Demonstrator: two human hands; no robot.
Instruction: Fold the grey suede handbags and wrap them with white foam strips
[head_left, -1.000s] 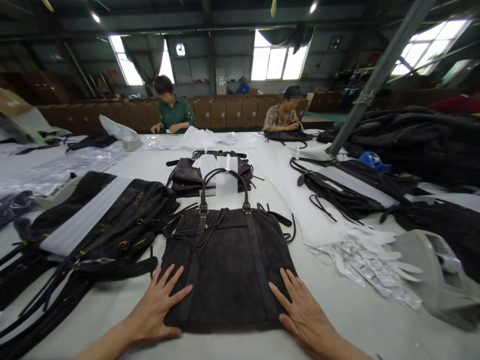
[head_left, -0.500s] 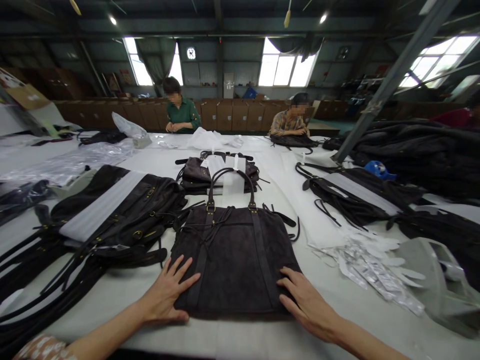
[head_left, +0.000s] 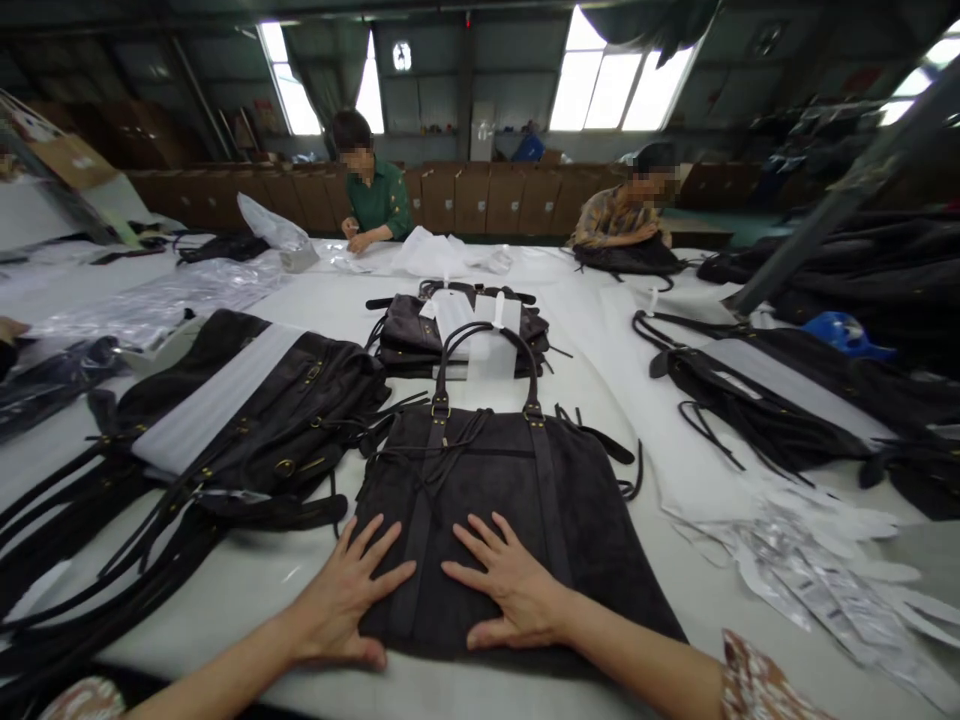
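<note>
A dark brown suede handbag [head_left: 517, 490] lies flat on the white table [head_left: 247, 590] in front of me, its two handles [head_left: 484, 345] pointing away. My left hand [head_left: 349, 595] rests flat on the bag's lower left corner with fingers spread. My right hand [head_left: 506, 590] lies flat on the lower middle of the bag, fingers spread too. Neither hand holds anything.
A pile of dark bags with straps and a white foam sheet [head_left: 225, 430] lies to the left. A folded bag with white tags [head_left: 457, 330] sits beyond. More bags [head_left: 765, 400] and white paper scraps [head_left: 817, 560] are right. Two people [head_left: 375, 200] work at the far edge.
My right hand has slid left from the bag's lower right corner to its middle. The view has shifted closer and slightly left; my left hand stays on the left corner.
</note>
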